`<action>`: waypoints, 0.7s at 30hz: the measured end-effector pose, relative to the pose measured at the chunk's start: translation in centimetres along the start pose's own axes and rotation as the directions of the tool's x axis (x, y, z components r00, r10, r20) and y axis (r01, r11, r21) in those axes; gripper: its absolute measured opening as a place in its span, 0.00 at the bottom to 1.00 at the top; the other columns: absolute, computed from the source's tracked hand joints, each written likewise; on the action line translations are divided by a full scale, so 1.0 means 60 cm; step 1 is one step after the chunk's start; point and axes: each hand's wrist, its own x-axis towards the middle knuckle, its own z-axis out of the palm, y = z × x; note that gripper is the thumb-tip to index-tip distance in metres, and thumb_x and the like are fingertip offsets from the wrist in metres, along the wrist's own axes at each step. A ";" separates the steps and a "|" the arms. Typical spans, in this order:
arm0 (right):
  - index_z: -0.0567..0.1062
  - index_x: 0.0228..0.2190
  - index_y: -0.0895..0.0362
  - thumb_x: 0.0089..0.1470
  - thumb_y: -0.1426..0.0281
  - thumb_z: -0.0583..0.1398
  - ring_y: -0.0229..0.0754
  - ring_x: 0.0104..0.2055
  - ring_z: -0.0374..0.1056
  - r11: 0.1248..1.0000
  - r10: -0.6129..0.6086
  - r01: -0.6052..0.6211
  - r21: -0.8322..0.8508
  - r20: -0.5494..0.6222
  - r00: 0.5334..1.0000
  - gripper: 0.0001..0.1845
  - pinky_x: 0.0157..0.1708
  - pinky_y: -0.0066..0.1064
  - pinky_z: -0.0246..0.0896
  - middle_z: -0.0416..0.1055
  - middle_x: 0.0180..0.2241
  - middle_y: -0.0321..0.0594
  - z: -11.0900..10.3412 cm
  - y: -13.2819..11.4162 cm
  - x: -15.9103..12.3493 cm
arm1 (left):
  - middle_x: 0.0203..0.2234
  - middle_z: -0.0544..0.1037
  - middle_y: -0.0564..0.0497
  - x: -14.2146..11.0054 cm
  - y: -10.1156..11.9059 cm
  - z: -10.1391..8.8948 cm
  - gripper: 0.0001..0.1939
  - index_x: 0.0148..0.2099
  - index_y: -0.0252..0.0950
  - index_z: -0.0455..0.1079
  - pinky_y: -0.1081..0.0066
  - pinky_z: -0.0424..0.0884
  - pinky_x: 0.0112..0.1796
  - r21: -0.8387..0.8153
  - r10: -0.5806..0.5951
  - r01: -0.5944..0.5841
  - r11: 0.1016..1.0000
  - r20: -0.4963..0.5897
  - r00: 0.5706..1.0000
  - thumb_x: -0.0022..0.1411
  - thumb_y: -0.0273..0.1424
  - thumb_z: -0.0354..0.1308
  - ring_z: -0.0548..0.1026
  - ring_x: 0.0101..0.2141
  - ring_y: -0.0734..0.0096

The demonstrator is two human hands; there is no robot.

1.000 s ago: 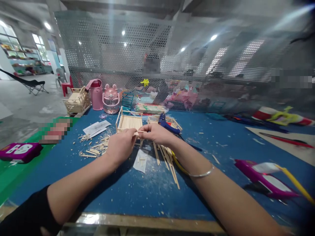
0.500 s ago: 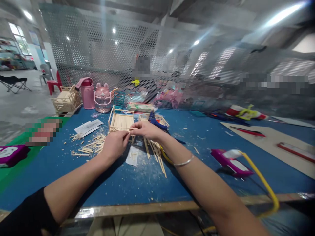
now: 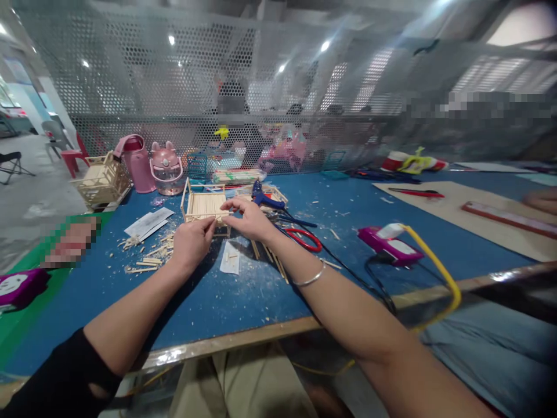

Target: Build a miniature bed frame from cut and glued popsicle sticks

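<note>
A small bed-like model [image 3: 204, 203] made of thin wooden sticks, with corner posts and rails, stands on the blue table. My left hand [image 3: 191, 241] is closed in a pinch at its front rail, on what looks like a thin wooden stick; the fingertips partly hide it. At the model's right front corner is my right hand [image 3: 249, 220], thumb and fingers apart around the corner, with nothing visible between them. A blue glue gun [image 3: 266, 198] lies just behind my right hand. Loose sticks [image 3: 278, 264] stick out from under the right forearm.
Stick offcuts [image 3: 152, 261] and white paper slips [image 3: 150, 223] lie at left. A white paper piece [image 3: 230, 258] is in front. Pink bottles [image 3: 167, 171] and another stick model [image 3: 102, 180] stand behind. At right are a purple device [image 3: 391, 244], black cables and a cutter knife [image 3: 415, 193].
My right hand's fingers have spread from their pinch and moved slightly off the left fingertips. The left hand still pinches at the front rail. The camera view has turned to the right.
</note>
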 end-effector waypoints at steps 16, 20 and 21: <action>0.73 0.27 0.61 0.41 0.63 0.60 0.32 0.23 0.58 0.947 0.215 -0.225 0.227 0.066 0.974 0.13 0.25 0.25 0.53 0.66 0.21 0.32 0.033 0.026 0.009 | 0.31 0.81 0.45 0.000 0.010 -0.007 0.17 0.42 0.41 0.75 0.72 0.62 0.28 0.136 0.005 -0.010 0.991 0.038 0.999 0.64 0.37 0.45 0.77 0.30 0.64; 0.73 0.24 0.60 0.41 0.66 0.60 0.33 0.26 0.60 0.959 0.192 -0.199 0.202 0.052 0.980 0.09 0.29 0.25 0.54 0.67 0.22 0.33 0.032 0.021 0.009 | 0.34 0.81 0.44 -0.002 0.007 -0.003 0.17 0.47 0.38 0.72 0.71 0.64 0.31 0.097 -0.030 0.028 0.995 0.022 0.999 0.62 0.38 0.48 0.77 0.32 0.63; 0.73 0.24 0.60 0.41 0.66 0.60 0.34 0.26 0.60 0.960 0.189 -0.195 0.199 0.051 0.981 0.09 0.29 0.26 0.55 0.67 0.22 0.33 0.032 0.021 0.009 | 0.35 0.80 0.44 -0.002 0.006 -0.002 0.17 0.48 0.38 0.72 0.71 0.65 0.32 0.078 -0.042 0.041 0.996 0.016 0.999 0.62 0.38 0.49 0.77 0.33 0.63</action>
